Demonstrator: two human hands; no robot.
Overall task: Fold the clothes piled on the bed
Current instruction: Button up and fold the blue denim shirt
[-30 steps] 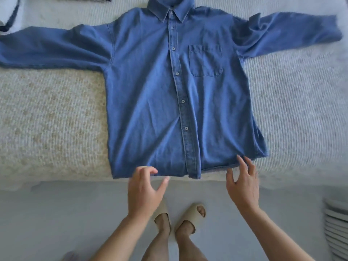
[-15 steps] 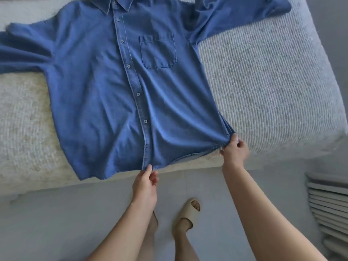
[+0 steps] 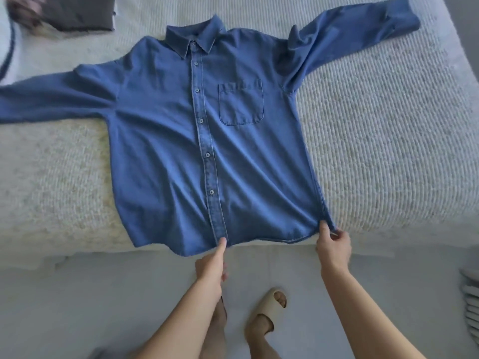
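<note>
Head view: denim shirt (image 3: pixel 233 151) spread flat on the bed (image 3: pixel 388 125), buttoned front up, no fold made yet.
Left hand (image 3: pixel 211 265) pinches the hem at the button placket; right hand (image 3: pixel 333 246) grips the hem's right corner. Both sleeves lie outstretched, so every fold is left. A dark folded garment (image 3: pixel 83 14) sits near the bed's far corner.
</note>
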